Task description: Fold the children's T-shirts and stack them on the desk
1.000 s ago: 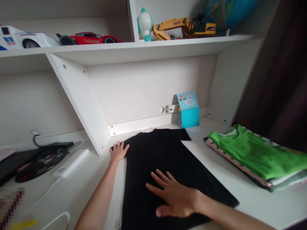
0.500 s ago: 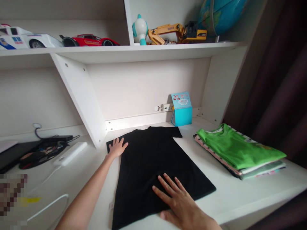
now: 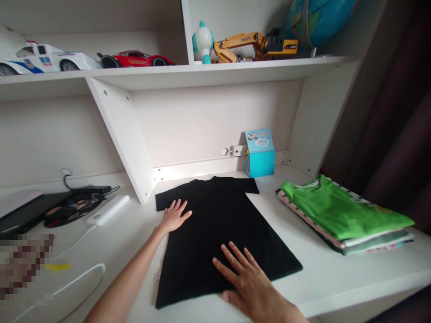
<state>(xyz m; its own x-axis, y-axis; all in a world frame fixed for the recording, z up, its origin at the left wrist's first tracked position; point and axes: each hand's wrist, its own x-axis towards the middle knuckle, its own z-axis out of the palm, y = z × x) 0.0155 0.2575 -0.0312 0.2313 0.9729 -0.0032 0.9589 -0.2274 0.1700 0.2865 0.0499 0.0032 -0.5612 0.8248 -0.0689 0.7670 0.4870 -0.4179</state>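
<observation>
A black T-shirt (image 3: 212,224) lies spread flat on the white desk (image 3: 336,278), its collar end toward the back panel and its hem toward me. My left hand (image 3: 174,217) rests on the shirt's left side just below the left sleeve, fingers spread. Near the hem, my right hand (image 3: 247,280) lies over the lower part of the shirt, also with fingers apart. Neither hand grips the cloth. To the right sits a stack of folded clothes with a green shirt (image 3: 346,206) on top.
A blue desk calendar (image 3: 261,162) stands at the back by a wall socket (image 3: 238,150). On the left are a white power strip (image 3: 109,211), cables and a dark flat device (image 3: 33,211). Above, a shelf (image 3: 229,72) holds toy cars, a toy excavator (image 3: 256,45) and a globe (image 3: 319,22).
My left hand has slid from the left sleeve down and inward along the shirt's side. My right hand stays nearly in place. The view has shifted slightly left.
</observation>
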